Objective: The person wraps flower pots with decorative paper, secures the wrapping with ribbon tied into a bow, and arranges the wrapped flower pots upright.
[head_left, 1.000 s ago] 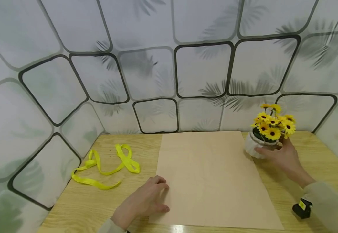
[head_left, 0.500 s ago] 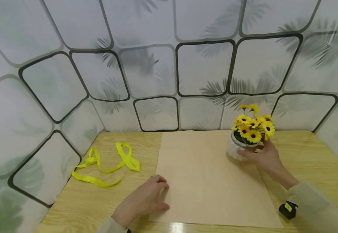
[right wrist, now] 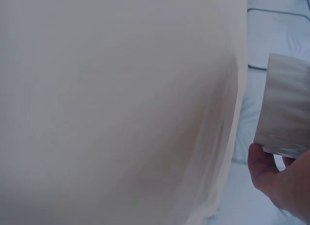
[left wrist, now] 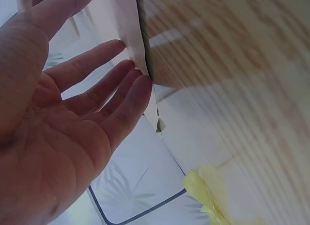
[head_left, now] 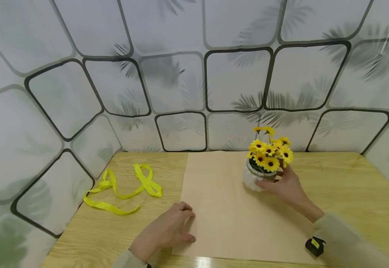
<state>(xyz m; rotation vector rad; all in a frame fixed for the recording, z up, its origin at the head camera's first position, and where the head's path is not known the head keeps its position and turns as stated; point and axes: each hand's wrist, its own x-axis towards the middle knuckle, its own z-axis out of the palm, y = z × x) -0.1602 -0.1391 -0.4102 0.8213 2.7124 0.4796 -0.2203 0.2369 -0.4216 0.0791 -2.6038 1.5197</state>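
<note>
In the head view my right hand (head_left: 291, 190) grips a white flowerpot (head_left: 252, 178) from its right side, thumb toward the front. Yellow artificial sunflowers (head_left: 268, 152) fill the pot. It is over the back right part of a large beige sheet of paper (head_left: 221, 216); the right wrist view shows a gap between the pot (right wrist: 286, 106) and the paper (right wrist: 106, 89). My left hand (head_left: 167, 230) rests at the sheet's left edge with relaxed, slightly bent fingers. In the left wrist view its fingertips (left wrist: 140, 87) are right at the paper's edge.
A yellow ribbon (head_left: 145, 182) lies loosely looped on the wooden table (head_left: 94, 234), left of the sheet. Behind the table stands a pale patterned wall (head_left: 177, 89). A small black device (head_left: 315, 246) with a yellow mark is at my right wrist.
My right hand has carried the potted sunflowers leftward, from the sheet's right edge to over its back right part. My left hand has stayed in place.
</note>
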